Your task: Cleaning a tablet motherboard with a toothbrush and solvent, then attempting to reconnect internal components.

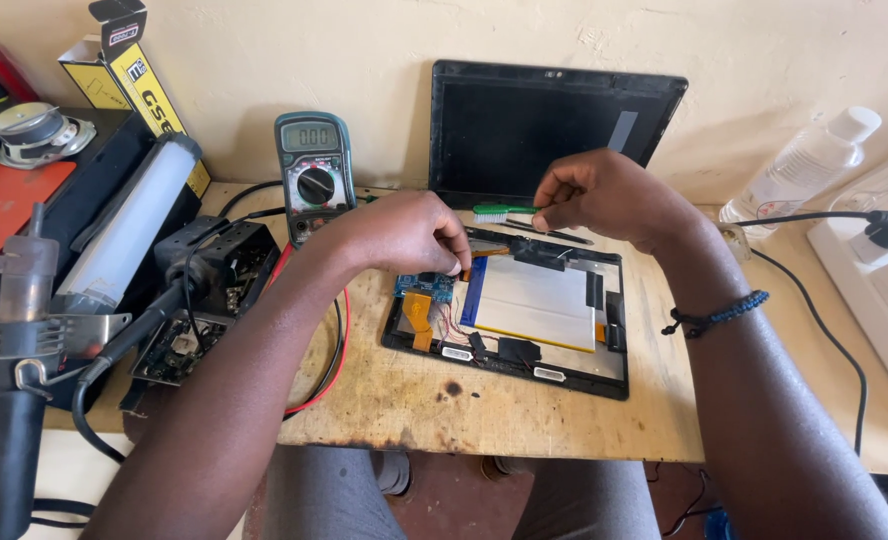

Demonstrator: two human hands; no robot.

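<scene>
An opened tablet (509, 325) lies on the wooden board, showing a white battery (534, 300), a blue circuit board (422, 288) and an orange flex cable (419, 310). My left hand (409, 232) rests at the tablet's upper left corner, fingertips pinched on a small orange piece there. My right hand (604, 195) hovers above the tablet's top edge, fingers pinched on the handle of a green and white toothbrush (491, 212). A dark tool (554, 235) lies along the tablet's top edge.
A multimeter (312, 170) leans against the wall with red and black leads. A tablet back cover (544, 125) stands behind. A hot air gun (14, 330) and electronics sit left. A plastic bottle (804, 160) and white power strip (874, 270) are right.
</scene>
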